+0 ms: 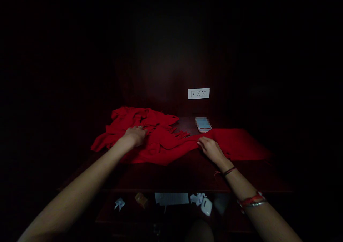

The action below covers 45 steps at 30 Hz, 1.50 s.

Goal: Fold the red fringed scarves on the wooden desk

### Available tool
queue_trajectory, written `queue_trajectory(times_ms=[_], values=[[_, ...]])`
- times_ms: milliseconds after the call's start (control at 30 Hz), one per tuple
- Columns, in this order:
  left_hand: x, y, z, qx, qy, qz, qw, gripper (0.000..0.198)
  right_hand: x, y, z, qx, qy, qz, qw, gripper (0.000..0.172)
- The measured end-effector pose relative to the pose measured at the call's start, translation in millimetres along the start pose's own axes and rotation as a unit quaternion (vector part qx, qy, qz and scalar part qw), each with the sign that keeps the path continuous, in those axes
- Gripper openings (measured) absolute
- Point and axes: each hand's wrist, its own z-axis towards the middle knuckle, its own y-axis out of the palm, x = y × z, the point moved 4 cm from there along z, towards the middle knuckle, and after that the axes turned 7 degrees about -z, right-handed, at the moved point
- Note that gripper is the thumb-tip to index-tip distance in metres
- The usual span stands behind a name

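A red fringed scarf lies spread and bunched across a dark wooden desk. My left hand rests on the bunched left part of the scarf, fingers curled into the cloth near the fringe. My right hand lies on the flatter right stretch of the scarf, fingers pinching its near edge. Bracelets and a red cord circle my right wrist.
A phone lies on the desk behind the scarf, under a white wall socket. A lower shelf at the desk's front holds crumpled paper, a white sheet, a small white device and a brownish item. The room is very dark.
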Motion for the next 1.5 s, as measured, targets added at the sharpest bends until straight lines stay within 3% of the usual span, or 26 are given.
queue_trajectory(times_ms=[67, 133, 200, 267, 333, 467, 667, 833, 1133, 1500], values=[[35, 7.0, 13, 0.04, 0.011, -0.004, 0.999, 0.041, 0, 0, 0, -0.001, 0.004, -0.003, 1.0, 0.021], [77, 20.5, 24, 0.019, 0.128, -0.062, 0.99, 0.056, 0, -2, 0, 0.0, 0.006, -0.003, 1.0, 0.021], [105, 33.4, 35, 0.028, 0.19, -0.11, 0.975, 0.049, 0, -3, 0, 0.005, 0.009, 0.001, 1.0, 0.021], [116, 44.5, 43, 0.06, 0.216, -0.15, 0.963, 0.027, 0, -4, 0, 0.009, 0.014, 0.005, 1.0, 0.021], [113, 52.7, 50, 0.095, 0.225, -0.19, 0.951, 0.012, 0, -5, 0, 0.012, 0.015, 0.01, 1.0, 0.021], [101, 59.4, 52, 0.119, 0.244, -0.239, 0.932, 0.011, -1, -4, 1, 0.019, 0.002, 0.024, 1.0, 0.021], [106, 45.3, 40, 0.141, 0.265, -0.242, 0.923, 0.014, -1, -5, 2, 0.029, 0.006, 0.028, 0.999, 0.019], [106, 36.9, 36, 0.159, 0.256, -0.234, 0.924, 0.018, -2, -9, 2, 0.038, 0.002, 0.037, 0.999, 0.02], [98, 47.1, 44, 0.174, 0.206, -0.229, 0.935, 0.019, 0, -8, 2, 0.046, -0.007, 0.028, 0.999, 0.02], [104, 47.6, 42, 0.166, 0.188, -0.221, 0.943, 0.02, -4, -11, 2, 0.037, -0.012, 0.021, 0.999, 0.021]])
